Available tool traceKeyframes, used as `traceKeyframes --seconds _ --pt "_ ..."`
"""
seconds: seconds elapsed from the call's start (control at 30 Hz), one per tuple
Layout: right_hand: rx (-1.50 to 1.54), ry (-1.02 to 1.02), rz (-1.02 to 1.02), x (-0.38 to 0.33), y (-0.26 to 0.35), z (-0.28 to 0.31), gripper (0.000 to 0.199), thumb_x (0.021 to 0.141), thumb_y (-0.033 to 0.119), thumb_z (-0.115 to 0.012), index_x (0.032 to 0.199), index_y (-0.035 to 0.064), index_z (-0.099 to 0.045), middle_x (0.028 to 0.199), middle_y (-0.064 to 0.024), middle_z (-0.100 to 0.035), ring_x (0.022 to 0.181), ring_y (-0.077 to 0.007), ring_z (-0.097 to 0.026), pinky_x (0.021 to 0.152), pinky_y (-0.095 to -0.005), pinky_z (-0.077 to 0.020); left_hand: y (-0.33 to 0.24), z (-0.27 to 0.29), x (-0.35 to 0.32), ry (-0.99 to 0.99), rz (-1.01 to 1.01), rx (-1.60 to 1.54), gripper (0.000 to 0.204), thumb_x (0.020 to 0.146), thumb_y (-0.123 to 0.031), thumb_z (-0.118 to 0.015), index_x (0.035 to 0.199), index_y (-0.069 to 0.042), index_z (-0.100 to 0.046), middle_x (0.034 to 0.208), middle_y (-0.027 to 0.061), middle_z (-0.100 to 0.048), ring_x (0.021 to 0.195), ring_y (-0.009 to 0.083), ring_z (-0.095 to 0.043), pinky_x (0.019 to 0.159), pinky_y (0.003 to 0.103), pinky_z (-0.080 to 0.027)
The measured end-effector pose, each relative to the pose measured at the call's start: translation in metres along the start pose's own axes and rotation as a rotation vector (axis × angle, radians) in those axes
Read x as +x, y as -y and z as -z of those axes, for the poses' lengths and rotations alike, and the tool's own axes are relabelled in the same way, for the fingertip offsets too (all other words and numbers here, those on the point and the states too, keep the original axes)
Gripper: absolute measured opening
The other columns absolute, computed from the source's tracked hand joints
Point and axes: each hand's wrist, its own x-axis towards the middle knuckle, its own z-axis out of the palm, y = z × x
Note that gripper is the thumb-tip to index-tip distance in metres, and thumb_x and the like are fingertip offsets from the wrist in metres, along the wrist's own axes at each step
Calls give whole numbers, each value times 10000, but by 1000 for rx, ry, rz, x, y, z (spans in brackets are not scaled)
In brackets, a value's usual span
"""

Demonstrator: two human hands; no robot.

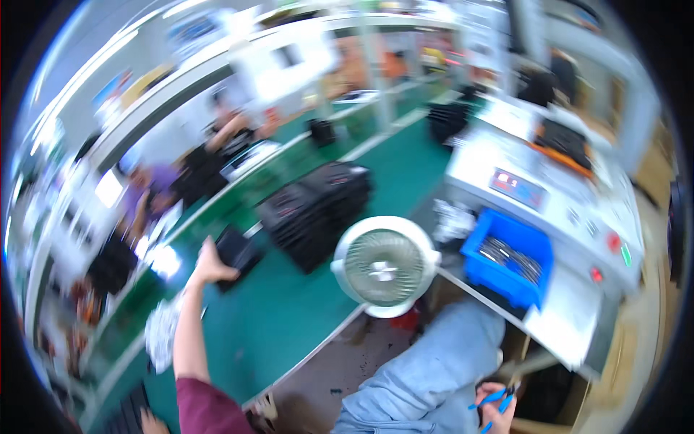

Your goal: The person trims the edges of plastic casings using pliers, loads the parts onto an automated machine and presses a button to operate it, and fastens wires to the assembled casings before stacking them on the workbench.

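My left hand (211, 266) reaches far out over the green table (282, 318) and touches a black tray (238, 254) lying there; whether it grips the tray is blurred. Just beyond stand stacks of black trays (318, 206). My right hand (496, 403) hangs low beside my knee, closed around blue-handled scissors (499, 399). My leg in light blue trousers (434, 376) fills the lower middle.
A white desk fan (385, 265) stands at the table's edge. A blue bin (510, 257) with metal parts sits next to a grey machine (549, 195) with red and green buttons. Other people sit at the far left bench (210, 155).
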Motion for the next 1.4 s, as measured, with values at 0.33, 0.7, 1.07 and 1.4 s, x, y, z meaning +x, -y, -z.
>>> traceKeyframes --seconds 0.33,0.7,1.07,1.4 --pt "334 -1658 394 -168 -122 155 136 810 93 -652 842 66 -523 892 -67 -595 838 -154 -580 788 -284 -466 55 -46 79 1003 -450 -795 870 644 -91 -765 1370 3 -295 1303 165 -434 1110 264 -497 937 296 -422" --pt "512 -2051 -357 -397 -342 195 73 723 13 -605 658 10 -570 600 -85 -550 487 -159 -525 415 -285 -377 -125 -34 57 376 -252 -314 756 706 -220 -718 1296 -15 -291 1131 155 -493 852 234 -501 658 342 -431" --pt "1419 -2126 363 -356 -400 227 171 895 180 -549 916 46 -446 836 -74 -515 742 -204 -575 704 -354 -494 -188 3 -52 33 -410 -321 495 797 -312 -596 1148 -14 -412 1089 168 -494 902 274 -484 724 388 -401" --pt "1638 -2099 419 -365 -397 246 347 865 405 -562 850 90 -419 744 -51 -469 572 -176 -483 575 -369 -422 -440 16 -247 -338 -588 -412 406 880 -395 -485 1013 -13 -522 1050 179 -496 947 311 -469 783 430 -373"
